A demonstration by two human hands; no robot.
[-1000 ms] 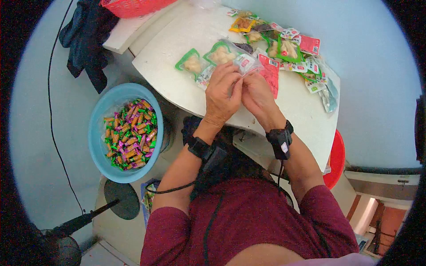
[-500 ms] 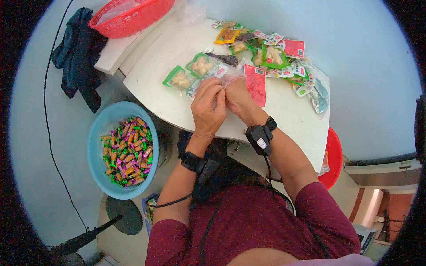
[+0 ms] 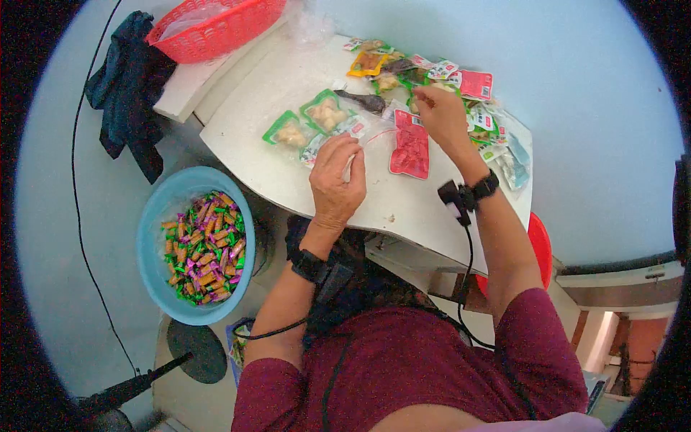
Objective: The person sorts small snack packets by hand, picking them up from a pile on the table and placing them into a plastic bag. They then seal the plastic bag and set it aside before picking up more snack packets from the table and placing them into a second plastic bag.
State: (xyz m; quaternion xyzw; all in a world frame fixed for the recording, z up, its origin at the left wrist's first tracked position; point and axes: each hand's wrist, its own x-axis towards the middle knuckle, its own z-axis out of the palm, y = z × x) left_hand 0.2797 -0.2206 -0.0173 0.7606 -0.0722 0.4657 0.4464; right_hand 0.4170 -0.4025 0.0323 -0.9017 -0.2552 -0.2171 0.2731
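Note:
My left hand (image 3: 337,186) pinches the edge of a clear plastic bag (image 3: 373,141) on the white table. Beside its fingertips lie two green-edged snack packets (image 3: 291,135) with pale pieces inside. My right hand (image 3: 445,119) hovers at the near side of a heap of snack packets (image 3: 392,75), fingers bent and thumb a little apart, with nothing visible between them. Between the hands lies a red packet (image 3: 411,147) with a white label. A dark packet (image 3: 366,101) rests just beyond the bag.
A blue tub (image 3: 149,255) of wrapped candies stands left of the white table (image 3: 252,162). At the upper left is a red basket (image 3: 209,37), with dark cloth (image 3: 126,90) hanging beside it. A red container (image 3: 540,248) sits below the table's right edge.
My right hand has left the bag and moved right and away from me to the packet heap. The left hand has stayed at the bag. The red packet is now fully uncovered.

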